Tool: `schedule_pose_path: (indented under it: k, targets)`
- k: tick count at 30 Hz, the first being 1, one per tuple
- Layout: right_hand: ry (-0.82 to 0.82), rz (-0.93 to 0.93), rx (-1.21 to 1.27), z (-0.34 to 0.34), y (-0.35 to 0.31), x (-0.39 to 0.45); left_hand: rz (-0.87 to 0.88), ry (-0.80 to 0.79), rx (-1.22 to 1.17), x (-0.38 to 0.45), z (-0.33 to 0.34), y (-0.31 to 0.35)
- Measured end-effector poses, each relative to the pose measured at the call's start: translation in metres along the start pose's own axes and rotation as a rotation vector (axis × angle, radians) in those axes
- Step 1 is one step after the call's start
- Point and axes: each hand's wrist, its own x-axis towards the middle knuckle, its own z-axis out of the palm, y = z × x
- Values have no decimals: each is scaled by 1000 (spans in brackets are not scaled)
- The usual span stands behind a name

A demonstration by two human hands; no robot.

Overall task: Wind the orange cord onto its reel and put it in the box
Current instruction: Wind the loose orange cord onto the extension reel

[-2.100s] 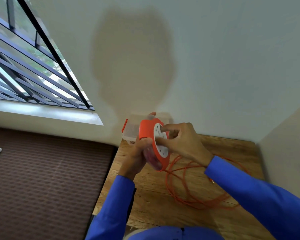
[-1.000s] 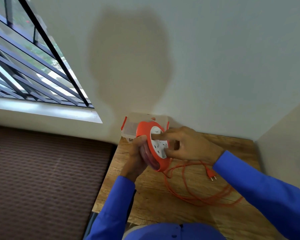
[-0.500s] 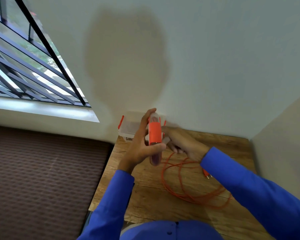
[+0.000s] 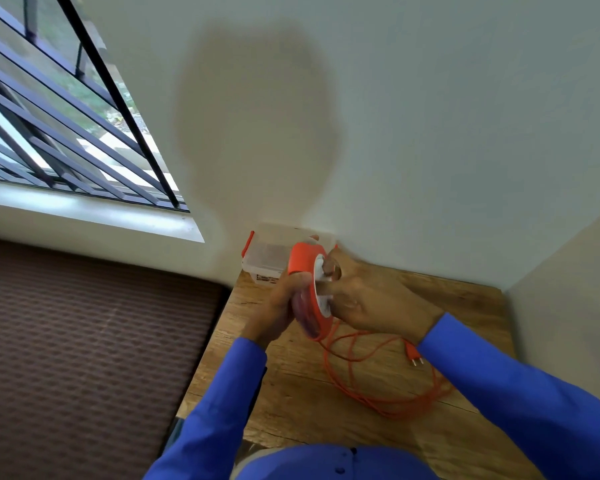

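I hold an orange reel with a white socket face upright above the wooden table. My left hand grips its left side and rim. My right hand presses its fingers on the white face. Loose loops of orange cord trail from the reel's underside onto the table, and the orange plug lies beside my right sleeve. A clear plastic box with orange clips stands behind the reel against the wall, partly hidden by it.
The table sits in a corner, with walls behind and to the right. Left of it lies a brown ribbed mat on the floor. A barred window and white sill are at the upper left.
The reel has turned from edge-on to show its white face again. My right hand has come back onto that face. The cord loops have shifted and the plug now lies in plain view.
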Motion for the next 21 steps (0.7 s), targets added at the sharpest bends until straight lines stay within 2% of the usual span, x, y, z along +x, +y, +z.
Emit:
schedule_pose_path:
  k: [3,5,7,9,10,12,15,19,21]
  targets:
    - [-23,10,-133,3,-2,0,11,-40,-105,-1,3,-1]
    - [68,-12,-122,5,-2,-3,6,-7,-154,-2,4,2]
    - [216,58,-27,8,1,-4,13,-8,-157,-2,3,2]
    - [282,294,267,9,-1,-1,38,-75,-95,-4,6,6]
    - [279,415,477,9,-3,2,46,-73,-77,-2,9,9]
    - [302,532,794,10,-3,9,34,-16,-45,1,13,13]
    - [334,667,980,5,-5,17,88,-5,103,9,9,15]
    - [82,1050,1290,0,-7,21,246,-71,306,11,9,27]
    - [-5,1094,1513,1,-10,18,313,-94,359,15,9,28]
